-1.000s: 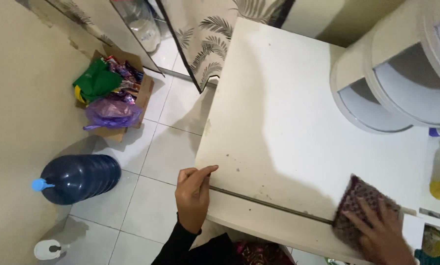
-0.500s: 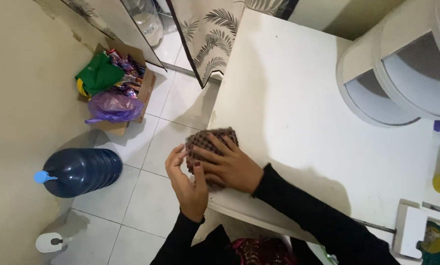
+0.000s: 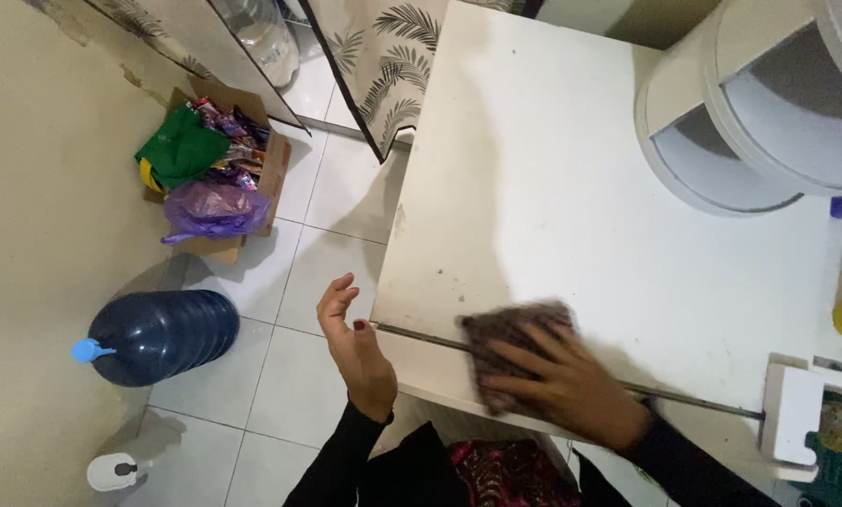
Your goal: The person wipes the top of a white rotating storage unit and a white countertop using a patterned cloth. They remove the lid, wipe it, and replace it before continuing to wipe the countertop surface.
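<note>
I'm looking down into a lived-in home, likely a kitchen corner: white floor tiles [image 3: 332, 282], a big dark-blue water jug [image 3: 163, 335] lying by the wall, a cardboard box [image 3: 216, 178] stuffed with snack packets and bags. A palm-leaf curtain [image 3: 383, 66] hangs beside a stained white desk [image 3: 552, 188].

Cloth: the dark maroon knitted cloth [image 3: 510, 338] has slid right from the white table's [image 3: 552, 188] left corner.
Right hand [image 3: 571, 390]: blurred, apparently mid-swipe.
Left hand [image 3: 355, 347]: now off the cloth, open.
</note>
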